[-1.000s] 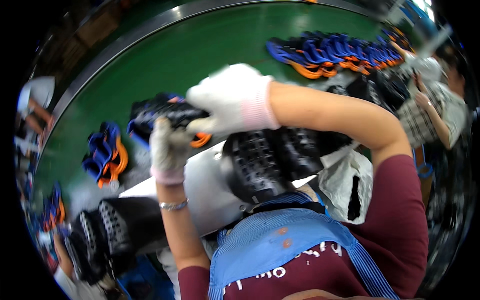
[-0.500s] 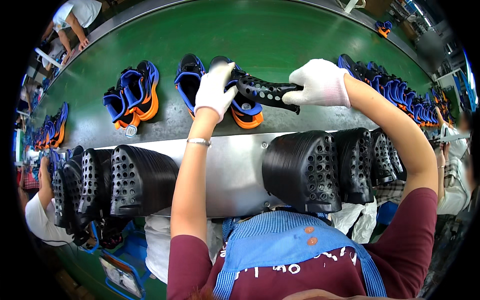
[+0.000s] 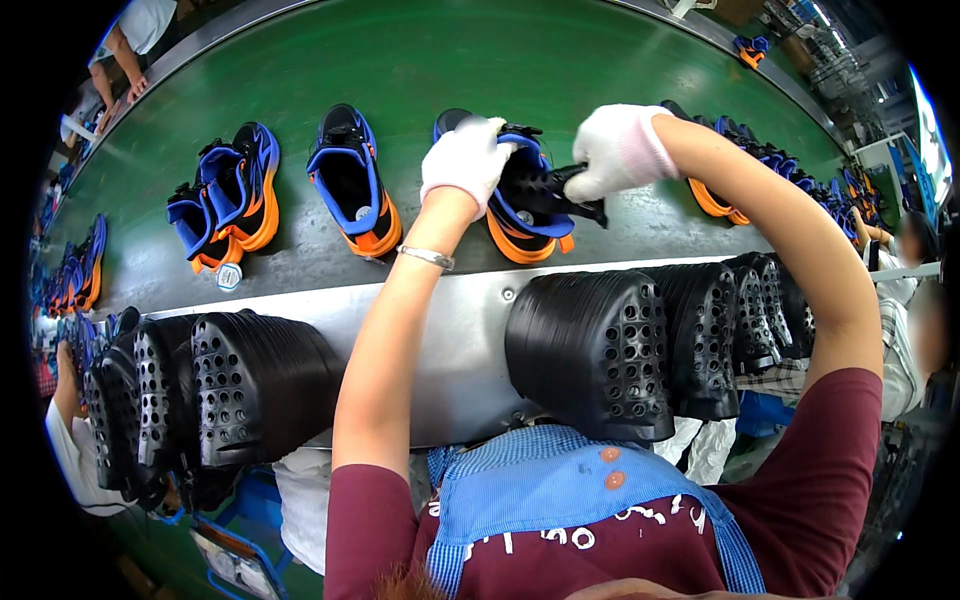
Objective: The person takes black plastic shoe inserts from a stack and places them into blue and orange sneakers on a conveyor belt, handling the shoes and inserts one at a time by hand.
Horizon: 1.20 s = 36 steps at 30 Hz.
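A black, blue and orange sports shoe (image 3: 522, 245) rests on the green belt, heel toward me. My left hand (image 3: 467, 165), in a white glove, is closed over its left side and collar. From the right, my gloved right hand (image 3: 612, 150) grips the rear end of a black perforated plastic shoe insert (image 3: 545, 190). The insert's front part is down in the shoe opening, and its tip is hidden there. Left of my left hand stands a matching single shoe (image 3: 352, 185), apart from the held one.
Nested stacks of black inserts stand on the metal ledge, on the left (image 3: 265, 385) and right (image 3: 590, 350). A shoe pair (image 3: 235, 195) sits farther left on the belt (image 3: 400, 60). Rows of shoes (image 3: 760, 160) line the right. Another person's arms (image 3: 125, 65) show at upper left.
The insert has gone from above the held shoe into its opening, its rear end still in my right hand. The two shoes now stand farther apart. Shoes and stacks at left appear shifted left.
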Tool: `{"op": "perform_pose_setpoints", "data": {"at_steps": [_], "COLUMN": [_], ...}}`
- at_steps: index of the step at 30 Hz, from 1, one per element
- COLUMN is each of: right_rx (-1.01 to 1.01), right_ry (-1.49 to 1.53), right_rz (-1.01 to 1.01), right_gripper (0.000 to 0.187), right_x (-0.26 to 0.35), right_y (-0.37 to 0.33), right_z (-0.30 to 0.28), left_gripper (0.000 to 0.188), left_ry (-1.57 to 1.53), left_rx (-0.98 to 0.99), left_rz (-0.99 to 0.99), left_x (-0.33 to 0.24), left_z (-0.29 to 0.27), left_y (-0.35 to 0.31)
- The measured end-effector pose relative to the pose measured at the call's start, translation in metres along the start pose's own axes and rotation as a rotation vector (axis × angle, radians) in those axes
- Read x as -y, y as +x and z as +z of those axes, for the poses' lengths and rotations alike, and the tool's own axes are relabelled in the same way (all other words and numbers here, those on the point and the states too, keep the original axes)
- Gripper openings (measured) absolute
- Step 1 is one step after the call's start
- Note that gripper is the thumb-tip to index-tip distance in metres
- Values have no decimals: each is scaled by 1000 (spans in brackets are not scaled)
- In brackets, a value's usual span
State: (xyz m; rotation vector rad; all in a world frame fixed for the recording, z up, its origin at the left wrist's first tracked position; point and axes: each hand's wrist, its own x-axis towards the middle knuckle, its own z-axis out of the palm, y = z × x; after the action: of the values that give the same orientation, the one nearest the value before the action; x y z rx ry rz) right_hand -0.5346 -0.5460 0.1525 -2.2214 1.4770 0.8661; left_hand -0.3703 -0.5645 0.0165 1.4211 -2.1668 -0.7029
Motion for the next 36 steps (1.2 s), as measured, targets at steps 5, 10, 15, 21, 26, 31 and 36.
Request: {"op": "perform_pose_setpoints", "data": {"at_steps": [5,10,15,21,26,31,36], "right_rx": [-65,-161,-158,-187,-239,-172,-276], "right_ry": [-88,51,306,427,464,415,446], "right_rz": [89,90,57,61,55,92,-63], "right_gripper": [38,36,28,30,28,27,31], "right_x": [33,30,23,32,28,33,23], "right_y": [38,83,103,114,123,126,124], "right_z": [17,71,69,71,81,71,82], "left_gripper": [38,27,27,40,34,29,32], "left_ry": [17,-109,-238,-38,-27,122,201], "left_rx": [-26,-449,-163,655,731,713,755], "left_rz": [21,90,208,-122,-163,-153,-126], "left_x": [8,-7,-29,-28,-29,-26,-36], "left_z": [8,19,38,36,39,53,54], "left_y": [-4,-56,-93,-43,-33,-35,-27]}}
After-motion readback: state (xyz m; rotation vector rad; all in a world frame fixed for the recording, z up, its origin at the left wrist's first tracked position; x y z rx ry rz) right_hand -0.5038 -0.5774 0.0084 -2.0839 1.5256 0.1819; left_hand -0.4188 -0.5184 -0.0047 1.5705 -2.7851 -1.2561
